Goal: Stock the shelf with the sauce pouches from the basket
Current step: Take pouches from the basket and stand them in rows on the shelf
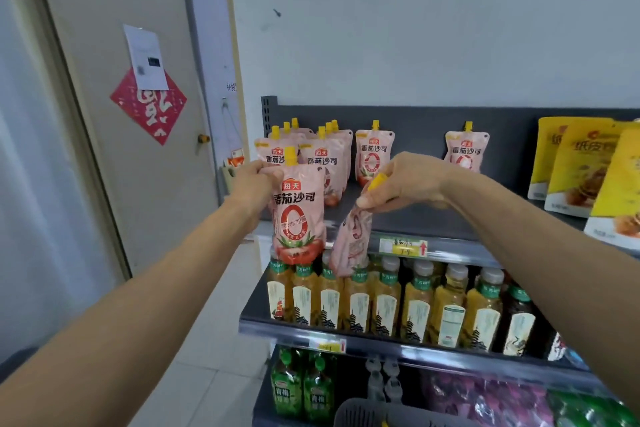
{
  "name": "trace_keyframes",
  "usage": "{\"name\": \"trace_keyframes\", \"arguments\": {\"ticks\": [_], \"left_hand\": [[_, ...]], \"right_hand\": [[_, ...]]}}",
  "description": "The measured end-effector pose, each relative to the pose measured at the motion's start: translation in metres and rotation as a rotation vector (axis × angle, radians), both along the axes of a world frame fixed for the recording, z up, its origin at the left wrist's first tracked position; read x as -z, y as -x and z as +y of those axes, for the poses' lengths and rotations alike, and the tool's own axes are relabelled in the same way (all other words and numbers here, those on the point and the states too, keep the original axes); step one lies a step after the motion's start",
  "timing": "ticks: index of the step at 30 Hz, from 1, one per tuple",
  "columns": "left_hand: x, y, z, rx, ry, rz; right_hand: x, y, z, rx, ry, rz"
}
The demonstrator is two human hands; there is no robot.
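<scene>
My left hand [258,180] grips the top corner of a pink tomato sauce pouch [298,215] with a yellow cap, held upright in front of the dark top shelf [433,218]. My right hand [401,184] pinches a second pink pouch [351,243] near its yellow cap, and this pouch hangs edge-on below the hand. Several matching pouches [322,156] stand in rows at the shelf's left end. One pouch [373,154] stands near the middle and another [465,149] further right. The grey basket [367,412] shows at the bottom edge.
Yellow snack bags [588,166] fill the top shelf's right end. Yellow drink bottles [384,302] line the shelf below, with green bottles [301,385] under those. A door [131,114] with a red paper decoration stands to the left.
</scene>
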State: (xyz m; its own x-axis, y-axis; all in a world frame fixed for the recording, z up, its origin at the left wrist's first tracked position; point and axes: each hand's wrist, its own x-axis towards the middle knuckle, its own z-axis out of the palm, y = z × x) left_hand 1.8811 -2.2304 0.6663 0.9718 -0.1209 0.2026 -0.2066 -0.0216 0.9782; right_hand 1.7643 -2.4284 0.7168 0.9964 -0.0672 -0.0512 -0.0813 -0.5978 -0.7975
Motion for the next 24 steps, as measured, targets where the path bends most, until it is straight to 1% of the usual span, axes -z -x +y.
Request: {"name": "trace_keyframes", "arguments": {"ticks": [4, 6, 7, 9, 10, 11, 12, 13, 15, 17, 19, 21, 24], "left_hand": [[-0.007, -0.026, 0.007, -0.019, 0.014, 0.002], [-0.010, -0.040, 0.010, -0.033, 0.017, -0.001], [-0.011, -0.047, 0.011, -0.036, 0.015, -0.012], [-0.014, -0.056, 0.007, -0.051, 0.038, -0.034], [-0.014, -0.059, 0.002, -0.052, 0.045, -0.048], [-0.008, -0.059, -0.003, -0.054, 0.024, -0.072], [-0.004, -0.063, -0.007, -0.072, -0.024, -0.128], [-0.003, -0.070, -0.011, -0.081, -0.067, -0.177], [-0.004, -0.083, -0.009, -0.067, -0.057, -0.183], [-0.015, -0.097, -0.007, -0.073, -0.017, -0.181], [-0.027, -0.105, -0.005, -0.077, -0.026, -0.187], [-0.035, -0.111, -0.005, -0.086, -0.015, -0.192], [-0.039, -0.118, -0.004, -0.084, 0.000, -0.187]], "right_hand": [[-0.009, -0.026, 0.014, 0.037, -0.022, -0.116], [-0.013, -0.043, 0.014, 0.104, 0.030, -0.191], [-0.014, -0.053, 0.014, 0.147, 0.108, -0.219], [-0.012, -0.075, 0.016, 0.189, 0.379, -0.232], [-0.008, -0.084, 0.020, 0.194, 0.533, -0.196], [0.001, -0.090, 0.028, 0.182, 0.628, -0.151], [0.008, -0.099, 0.032, 0.167, 0.688, -0.145], [0.010, -0.109, 0.033, 0.152, 0.709, -0.154], [0.002, -0.118, 0.031, 0.149, 0.675, -0.152], [-0.017, -0.124, 0.028, 0.172, 0.631, -0.208], [-0.034, -0.129, 0.031, 0.176, 0.603, -0.288], [-0.044, -0.136, 0.037, 0.160, 0.610, -0.370], [-0.051, -0.147, 0.042, 0.141, 0.607, -0.425]]}}
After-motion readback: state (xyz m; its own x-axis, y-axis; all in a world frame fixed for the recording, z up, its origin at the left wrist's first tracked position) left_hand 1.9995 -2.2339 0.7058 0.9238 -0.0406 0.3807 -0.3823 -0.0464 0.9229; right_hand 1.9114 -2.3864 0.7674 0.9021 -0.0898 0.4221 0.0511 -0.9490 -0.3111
